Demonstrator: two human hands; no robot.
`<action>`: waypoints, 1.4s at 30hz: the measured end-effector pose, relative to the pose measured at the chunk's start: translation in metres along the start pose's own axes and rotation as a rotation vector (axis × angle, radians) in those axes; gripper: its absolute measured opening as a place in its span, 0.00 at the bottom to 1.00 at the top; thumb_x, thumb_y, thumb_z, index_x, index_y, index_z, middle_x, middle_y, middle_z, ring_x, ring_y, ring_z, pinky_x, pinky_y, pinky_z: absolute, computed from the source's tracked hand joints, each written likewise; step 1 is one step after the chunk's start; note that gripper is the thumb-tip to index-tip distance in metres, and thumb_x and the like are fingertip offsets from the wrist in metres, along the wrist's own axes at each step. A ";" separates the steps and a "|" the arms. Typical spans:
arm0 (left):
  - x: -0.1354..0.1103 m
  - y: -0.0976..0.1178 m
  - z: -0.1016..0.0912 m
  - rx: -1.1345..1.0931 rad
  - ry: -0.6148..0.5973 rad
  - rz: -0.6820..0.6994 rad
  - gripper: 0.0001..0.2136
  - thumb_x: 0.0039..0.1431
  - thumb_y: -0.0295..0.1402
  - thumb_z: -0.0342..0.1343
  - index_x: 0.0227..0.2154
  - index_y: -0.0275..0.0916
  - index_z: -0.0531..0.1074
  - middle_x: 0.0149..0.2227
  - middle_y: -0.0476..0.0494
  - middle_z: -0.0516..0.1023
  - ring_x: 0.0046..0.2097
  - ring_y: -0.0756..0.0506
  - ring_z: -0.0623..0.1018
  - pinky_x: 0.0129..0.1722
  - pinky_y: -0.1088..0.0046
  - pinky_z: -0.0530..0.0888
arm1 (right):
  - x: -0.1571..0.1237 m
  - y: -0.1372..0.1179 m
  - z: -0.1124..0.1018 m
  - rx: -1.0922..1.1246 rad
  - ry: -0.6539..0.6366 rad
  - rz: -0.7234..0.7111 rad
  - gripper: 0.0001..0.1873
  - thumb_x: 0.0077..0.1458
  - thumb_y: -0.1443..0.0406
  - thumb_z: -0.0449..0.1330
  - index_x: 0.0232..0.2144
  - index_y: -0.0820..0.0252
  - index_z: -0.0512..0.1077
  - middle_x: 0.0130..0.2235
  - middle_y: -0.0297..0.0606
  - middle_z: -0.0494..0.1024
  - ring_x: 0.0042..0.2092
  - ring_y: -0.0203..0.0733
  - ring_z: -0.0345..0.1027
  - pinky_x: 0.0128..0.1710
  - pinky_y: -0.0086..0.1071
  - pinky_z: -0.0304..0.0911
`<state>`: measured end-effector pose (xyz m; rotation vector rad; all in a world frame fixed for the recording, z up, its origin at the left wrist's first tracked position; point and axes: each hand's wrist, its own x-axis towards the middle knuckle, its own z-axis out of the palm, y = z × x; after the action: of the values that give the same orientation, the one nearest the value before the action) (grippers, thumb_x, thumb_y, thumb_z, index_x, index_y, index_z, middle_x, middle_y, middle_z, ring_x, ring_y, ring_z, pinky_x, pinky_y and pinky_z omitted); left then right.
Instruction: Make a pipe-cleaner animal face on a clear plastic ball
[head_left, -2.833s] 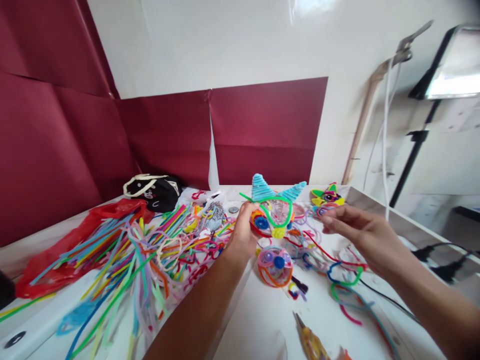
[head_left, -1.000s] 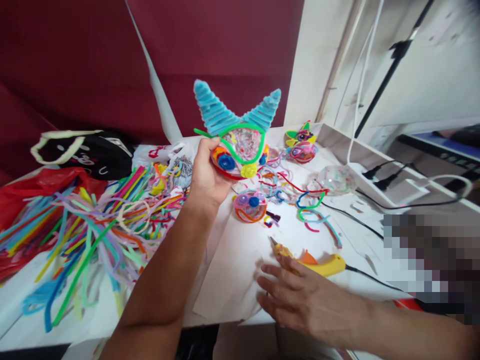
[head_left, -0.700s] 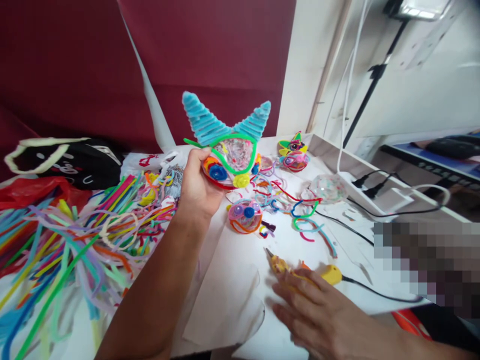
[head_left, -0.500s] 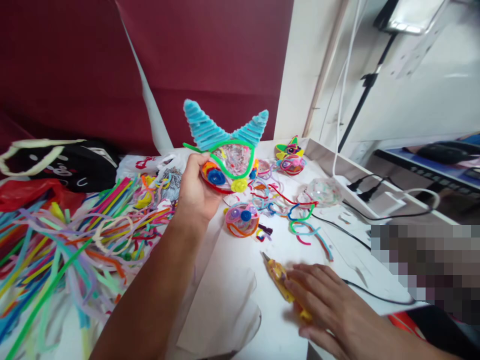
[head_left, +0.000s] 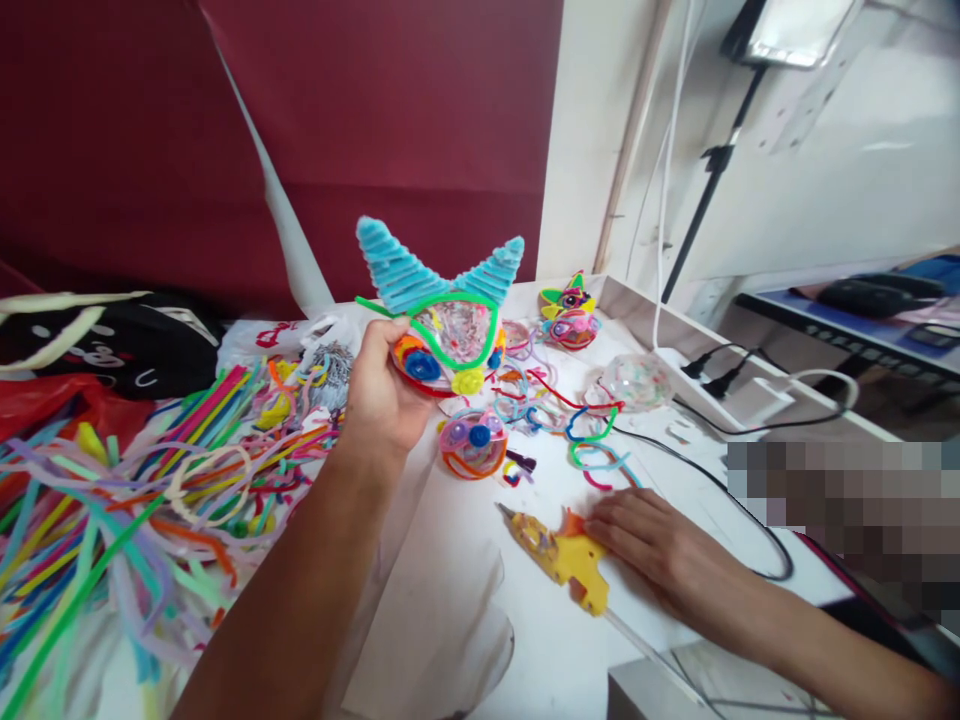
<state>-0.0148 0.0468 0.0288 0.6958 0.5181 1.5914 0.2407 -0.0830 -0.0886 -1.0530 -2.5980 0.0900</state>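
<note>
My left hand (head_left: 379,395) is closed around a pipe-cleaner animal head (head_left: 457,330), raised above the table. It has two light-blue ears (head_left: 401,270), a green loop over a clear plastic front, blue eye discs and a yellow knob. My right hand (head_left: 637,530) lies low on the table with fingers outstretched. Its fingertips are beside the orange trigger of a yellow hot glue gun (head_left: 559,550); whether they touch it is unclear. The gun lies on its side, nozzle pointing left, a glue stick protruding from its back end.
Many loose pipe cleaners (head_left: 112,530) cover the left side. A smaller decorated ball (head_left: 474,445), a clear ball (head_left: 637,383) and a finished figure (head_left: 570,318) stand farther back. Black cables run from a power strip (head_left: 697,370). A person's blurred part shows at right.
My right hand has moved off the glue gun, away and to the right, leaving more of the gun visible. My left hand still holds the animal head. The whole view has shifted slightly.
</note>
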 end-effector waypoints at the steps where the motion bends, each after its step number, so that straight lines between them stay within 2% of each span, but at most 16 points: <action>1: 0.000 -0.001 0.000 0.002 -0.006 -0.007 0.05 0.53 0.25 0.51 0.24 0.37 0.69 0.25 0.51 0.76 0.35 0.47 0.77 0.48 0.63 0.73 | 0.006 0.002 0.002 -0.008 0.023 -0.013 0.19 0.61 0.74 0.49 0.51 0.62 0.70 0.46 0.47 0.77 0.49 0.46 0.70 0.51 0.45 0.64; 6: -0.002 -0.004 0.002 0.022 -0.018 -0.044 0.06 0.54 0.27 0.50 0.25 0.39 0.70 0.26 0.50 0.77 0.36 0.47 0.78 0.44 0.68 0.75 | 0.017 0.008 0.001 -0.044 0.129 0.011 0.15 0.63 0.71 0.50 0.50 0.63 0.70 0.46 0.49 0.76 0.50 0.47 0.69 0.49 0.44 0.66; 10: -0.002 -0.004 0.004 0.027 -0.001 -0.032 0.07 0.54 0.27 0.49 0.24 0.41 0.70 0.25 0.50 0.76 0.37 0.46 0.78 0.42 0.71 0.75 | -0.006 0.017 -0.014 -0.049 0.211 0.147 0.14 0.63 0.69 0.51 0.50 0.59 0.70 0.49 0.47 0.75 0.50 0.44 0.69 0.49 0.39 0.67; 13: -0.001 -0.003 0.003 0.032 0.004 -0.027 0.06 0.53 0.27 0.50 0.23 0.41 0.69 0.24 0.51 0.75 0.37 0.47 0.78 0.43 0.70 0.75 | -0.032 0.028 -0.021 -0.041 0.282 0.310 0.08 0.63 0.65 0.51 0.38 0.58 0.71 0.38 0.42 0.77 0.40 0.41 0.73 0.39 0.33 0.68; 15: -0.001 -0.001 0.002 0.026 0.004 -0.024 0.06 0.53 0.27 0.51 0.24 0.40 0.69 0.25 0.51 0.75 0.36 0.47 0.78 0.43 0.70 0.75 | -0.046 0.036 -0.022 -0.049 0.322 0.415 0.09 0.63 0.61 0.52 0.35 0.57 0.70 0.34 0.40 0.77 0.33 0.40 0.74 0.33 0.31 0.68; 18: -0.001 0.002 0.000 0.016 0.007 -0.015 0.04 0.52 0.28 0.52 0.25 0.40 0.70 0.27 0.51 0.76 0.34 0.48 0.78 0.43 0.69 0.75 | -0.059 0.043 -0.020 -0.079 0.338 0.500 0.12 0.63 0.57 0.51 0.32 0.56 0.67 0.29 0.36 0.77 0.27 0.38 0.73 0.27 0.29 0.65; 23: 0.000 0.006 0.000 0.009 0.048 -0.011 0.02 0.51 0.29 0.54 0.26 0.42 0.70 0.27 0.50 0.77 0.37 0.45 0.78 0.41 0.70 0.75 | -0.062 0.042 -0.026 -0.104 0.353 0.544 0.17 0.63 0.52 0.47 0.30 0.54 0.64 0.25 0.37 0.76 0.23 0.42 0.71 0.22 0.33 0.63; 28: 0.001 0.006 -0.001 0.012 0.019 -0.013 0.03 0.50 0.29 0.53 0.24 0.42 0.70 0.25 0.50 0.76 0.35 0.47 0.77 0.39 0.73 0.74 | -0.065 0.037 -0.028 -0.102 0.334 0.604 0.15 0.64 0.52 0.45 0.30 0.51 0.61 0.24 0.40 0.74 0.23 0.45 0.71 0.22 0.35 0.62; 33: 0.000 0.005 -0.002 0.004 0.019 -0.024 0.02 0.51 0.29 0.53 0.25 0.39 0.70 0.27 0.52 0.76 0.31 0.50 0.75 0.39 0.73 0.73 | -0.065 0.031 -0.014 -0.077 0.312 0.579 0.11 0.63 0.55 0.47 0.33 0.52 0.62 0.27 0.40 0.75 0.25 0.46 0.71 0.24 0.37 0.65; 37: -0.001 0.005 -0.001 -0.002 0.004 -0.001 0.02 0.51 0.29 0.54 0.26 0.38 0.70 0.27 0.51 0.76 0.34 0.48 0.77 0.41 0.72 0.74 | -0.061 0.026 -0.002 -0.021 0.296 0.544 0.08 0.63 0.59 0.48 0.33 0.54 0.62 0.28 0.38 0.74 0.26 0.43 0.70 0.24 0.34 0.66; 42: -0.002 0.007 -0.001 0.012 0.009 0.038 0.01 0.49 0.28 0.55 0.25 0.38 0.70 0.26 0.52 0.76 0.35 0.48 0.78 0.41 0.73 0.74 | -0.065 0.033 0.015 0.014 0.231 0.515 0.05 0.61 0.67 0.48 0.39 0.56 0.63 0.33 0.37 0.74 0.31 0.39 0.71 0.30 0.31 0.66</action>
<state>-0.0205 0.0436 0.0323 0.7115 0.5240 1.6292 0.3008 -0.1029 -0.1269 -1.5982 -2.0690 0.1000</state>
